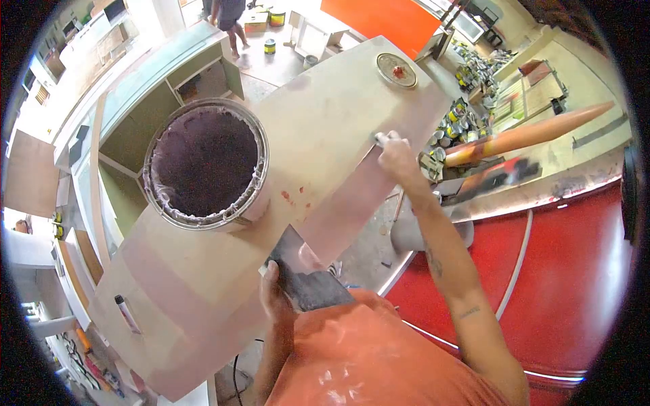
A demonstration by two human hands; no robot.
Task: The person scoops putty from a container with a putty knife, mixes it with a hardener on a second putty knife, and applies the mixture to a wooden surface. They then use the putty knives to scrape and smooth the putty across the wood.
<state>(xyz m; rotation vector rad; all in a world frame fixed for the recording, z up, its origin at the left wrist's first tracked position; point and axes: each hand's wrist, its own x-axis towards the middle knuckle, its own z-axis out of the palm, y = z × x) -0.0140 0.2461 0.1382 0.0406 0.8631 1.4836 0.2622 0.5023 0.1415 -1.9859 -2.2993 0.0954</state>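
— What's around your hands?
— My left hand (276, 298) pinches a dark scraper (302, 271) at the board's (325, 135) near edge; my right hand (396, 157) grips a small white tool (383, 139) on its far edge.
— Anything in the way?
— An open paint can (205, 164) stands between, a lid (396, 70) farther off.

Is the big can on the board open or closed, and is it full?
Open. The can has no lid on, and dark purplish paste fills it nearly to the rim. A round lid lies apart, at the board's far end.
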